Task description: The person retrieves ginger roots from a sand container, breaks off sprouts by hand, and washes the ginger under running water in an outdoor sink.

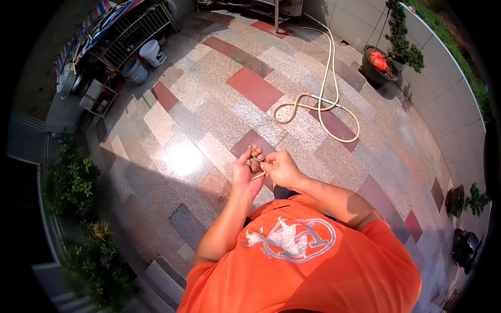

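Palm up, my left hand (242,172) holds a few small brown, knobbly root-like lumps (254,165) in its cupped fingers. My right hand (284,169) is closed in a pinch at the right side of these lumps, touching or nearly touching them. What sits between its fingertips is too small to make out. A thin pale stick-like piece (258,176) shows at the lower edge of the left palm. Both hands are close together in front of an orange shirt (313,271), above the paved floor (209,115).
A hose (334,133) lies looped ahead on the right. White bucket (153,53) and grey bucket (135,71) stand by a metal rack (138,39) at upper left. A potted plant (380,68) is against the right wall. Bushes (73,182) line the left, above steps (159,281).
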Motion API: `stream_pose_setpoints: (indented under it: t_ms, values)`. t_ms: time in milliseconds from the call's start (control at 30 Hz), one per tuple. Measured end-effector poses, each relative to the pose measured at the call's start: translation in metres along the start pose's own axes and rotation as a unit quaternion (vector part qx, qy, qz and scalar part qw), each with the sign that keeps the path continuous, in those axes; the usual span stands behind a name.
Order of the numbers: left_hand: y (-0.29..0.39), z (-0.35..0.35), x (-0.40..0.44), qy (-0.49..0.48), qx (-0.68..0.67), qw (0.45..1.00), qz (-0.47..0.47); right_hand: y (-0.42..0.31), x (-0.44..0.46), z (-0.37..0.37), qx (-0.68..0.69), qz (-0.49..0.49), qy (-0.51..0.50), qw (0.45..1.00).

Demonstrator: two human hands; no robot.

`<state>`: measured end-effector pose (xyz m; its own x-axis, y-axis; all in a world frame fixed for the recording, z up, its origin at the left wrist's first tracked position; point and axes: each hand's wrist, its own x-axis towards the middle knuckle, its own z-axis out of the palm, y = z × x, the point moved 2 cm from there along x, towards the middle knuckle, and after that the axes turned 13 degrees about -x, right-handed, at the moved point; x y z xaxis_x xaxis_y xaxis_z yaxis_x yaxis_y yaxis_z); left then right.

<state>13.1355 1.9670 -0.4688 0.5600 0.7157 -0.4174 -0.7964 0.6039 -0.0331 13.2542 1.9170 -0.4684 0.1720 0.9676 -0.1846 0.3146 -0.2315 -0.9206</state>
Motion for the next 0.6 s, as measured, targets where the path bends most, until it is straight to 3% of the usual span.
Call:
stream_pose_setpoints:
  t_ms: [100, 267, 367, 400, 500, 600]
  values:
    - [0.029, 0.043, 0.053, 0.007, -0.030, 1.000, 0.003, -0.062, 0.061, -0.033, -0.073, -0.055, -0.011, 0.996]
    - [0.065, 0.106, 0.131, -0.009, -0.087, 0.996, 0.020, -0.078, 0.179, -0.055, -0.132, -0.157, -0.050, 0.977]
    - [0.091, 0.125, 0.195, -0.008, -0.091, 0.995, 0.046, -0.083, 0.249, -0.063, -0.073, -0.240, 0.004, 0.968]
    - [0.103, 0.126, 0.223, -0.043, -0.088, 0.995, 0.036, -0.088, 0.274, -0.071, -0.087, -0.183, -0.044, 0.978]
    - [0.132, 0.152, 0.298, -0.066, -0.088, 0.994, 0.025, -0.087, 0.354, -0.086, -0.126, -0.267, -0.012, 0.955]
    - [0.166, 0.198, 0.390, -0.027, -0.096, 0.995, 0.020, -0.092, 0.447, -0.116, 0.074, -0.074, -0.051, 0.993]
